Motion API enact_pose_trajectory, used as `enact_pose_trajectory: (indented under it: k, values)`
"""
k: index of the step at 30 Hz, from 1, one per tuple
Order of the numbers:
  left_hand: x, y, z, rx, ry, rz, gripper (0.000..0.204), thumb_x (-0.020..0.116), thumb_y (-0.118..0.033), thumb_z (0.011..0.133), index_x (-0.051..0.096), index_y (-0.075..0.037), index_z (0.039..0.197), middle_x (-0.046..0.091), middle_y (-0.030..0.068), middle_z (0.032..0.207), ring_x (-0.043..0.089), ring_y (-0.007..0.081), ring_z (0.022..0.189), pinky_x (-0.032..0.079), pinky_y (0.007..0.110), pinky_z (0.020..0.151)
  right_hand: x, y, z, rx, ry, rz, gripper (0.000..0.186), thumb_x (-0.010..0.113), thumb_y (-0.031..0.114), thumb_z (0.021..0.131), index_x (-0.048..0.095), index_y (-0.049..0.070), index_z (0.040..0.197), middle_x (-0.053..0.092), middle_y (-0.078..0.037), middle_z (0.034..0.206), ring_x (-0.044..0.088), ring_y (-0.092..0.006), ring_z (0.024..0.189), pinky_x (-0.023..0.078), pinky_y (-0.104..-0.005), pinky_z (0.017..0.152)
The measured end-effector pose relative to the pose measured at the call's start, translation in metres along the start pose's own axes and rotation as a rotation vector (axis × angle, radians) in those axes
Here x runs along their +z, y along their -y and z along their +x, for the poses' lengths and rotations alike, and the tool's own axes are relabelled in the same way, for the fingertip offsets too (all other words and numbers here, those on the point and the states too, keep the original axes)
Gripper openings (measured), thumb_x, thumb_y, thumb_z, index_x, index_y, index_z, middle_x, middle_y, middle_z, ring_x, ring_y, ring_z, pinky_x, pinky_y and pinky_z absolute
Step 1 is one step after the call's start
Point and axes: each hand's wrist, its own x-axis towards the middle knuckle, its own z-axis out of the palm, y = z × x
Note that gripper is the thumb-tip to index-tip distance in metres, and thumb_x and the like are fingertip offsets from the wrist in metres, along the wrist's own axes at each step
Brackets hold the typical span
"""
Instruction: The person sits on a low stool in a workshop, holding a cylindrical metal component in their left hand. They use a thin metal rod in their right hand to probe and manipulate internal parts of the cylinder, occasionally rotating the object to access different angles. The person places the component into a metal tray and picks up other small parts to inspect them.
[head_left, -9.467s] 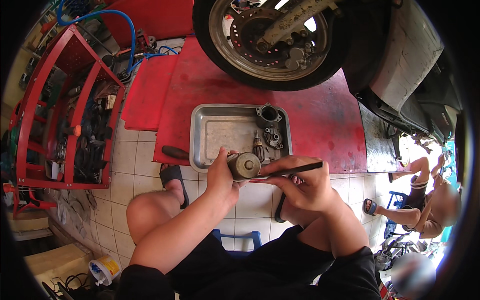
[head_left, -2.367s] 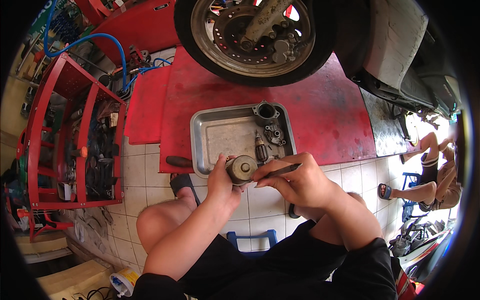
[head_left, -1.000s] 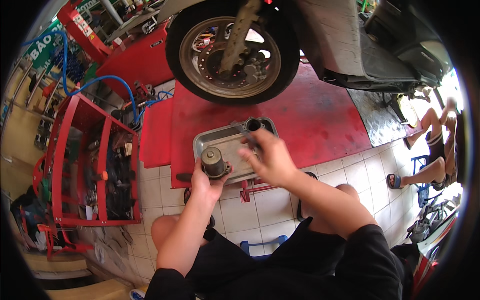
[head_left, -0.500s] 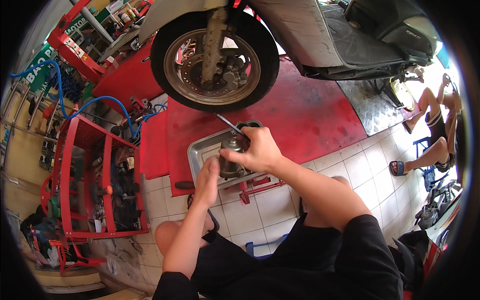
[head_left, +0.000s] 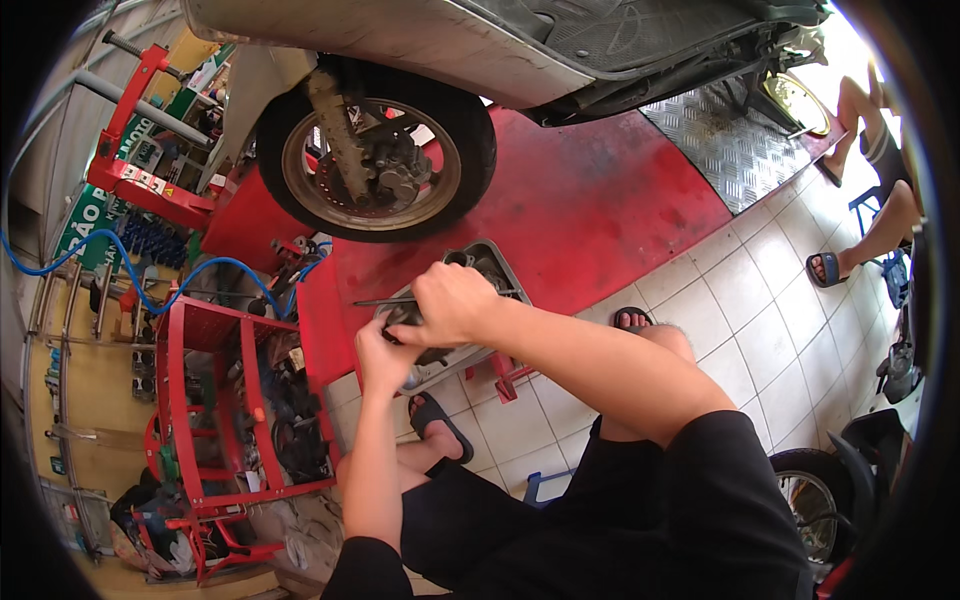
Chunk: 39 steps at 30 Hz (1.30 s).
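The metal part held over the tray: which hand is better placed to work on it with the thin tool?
Probably the right hand: it grips the thin tool just above the metal part, which the left hand cradles from below.

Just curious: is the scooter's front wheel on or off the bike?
On. The front wheel sits between the fork legs under the scooter body, resting on the red lift platform.

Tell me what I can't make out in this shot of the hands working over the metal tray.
- Head view: the part in the left hand is almost wholly hidden by both hands.
- Head view: the thin tool in the right hand shows its shaft only; the hand hides its handle.
- Head view: the metal tray is largely covered, its contents unreadable.
- Head view: the person seated at right is cut off by the rim.
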Motion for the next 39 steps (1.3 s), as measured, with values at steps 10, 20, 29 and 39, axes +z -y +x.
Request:
enact_pose_trajectory:
  k: [10, 20, 29, 39]
  values:
    - [0.011, 0.039, 0.059, -0.434, 0.184, 0.866, 0.063, 0.080, -0.049, 0.064, 0.072, 0.003, 0.098, 0.071, 0.0236, 0.107, 0.069, 0.0401, 0.101, 0.055, 0.048, 0.084, -0.021, -0.014, -0.012, -0.065, -0.008, -0.075, 0.037, 0.073, 0.036, 0.080, 0.073, -0.001, 0.083, 0.070, -0.020, 0.084, 0.071, -0.0377, 0.083, 0.058, -0.0446, 0.076]
    - [0.027, 0.054, 0.066, -0.468, 0.242, 1.023, 0.064, 0.082, -0.052, 0.067, 0.073, -0.001, 0.105, 0.069, 0.0200, 0.116, 0.067, 0.0355, 0.108, 0.055, 0.044, 0.090, -0.018, -0.024, -0.020, -0.079, -0.027, -0.092, 0.032, 0.073, 0.031, 0.078, 0.071, -0.002, 0.079, 0.069, -0.023, 0.082, 0.070, -0.0389, 0.079, 0.058, -0.0458, 0.071]
    - [0.021, 0.055, 0.071, -0.583, 0.279, 1.030, 0.065, 0.082, -0.054, 0.068, 0.073, -0.004, 0.109, 0.069, 0.0164, 0.120, 0.067, 0.0330, 0.110, 0.055, 0.042, 0.090, -0.012, -0.028, -0.014, -0.073, -0.003, -0.127, 0.023, 0.065, 0.022, 0.078, 0.070, -0.001, 0.077, 0.068, -0.023, 0.080, 0.070, -0.0398, 0.077, 0.058, -0.0465, 0.070]
    - [0.014, 0.064, 0.078, -0.623, 0.273, 0.917, 0.061, 0.084, -0.050, 0.068, 0.073, -0.005, 0.109, 0.071, 0.0151, 0.116, 0.068, 0.0312, 0.110, 0.055, 0.042, 0.090, -0.008, -0.021, -0.006, -0.029, 0.177, -0.172, 0.019, 0.066, 0.016, 0.079, 0.073, 0.001, 0.089, 0.071, -0.020, 0.091, 0.072, -0.0354, 0.087, 0.059, -0.0425, 0.076]
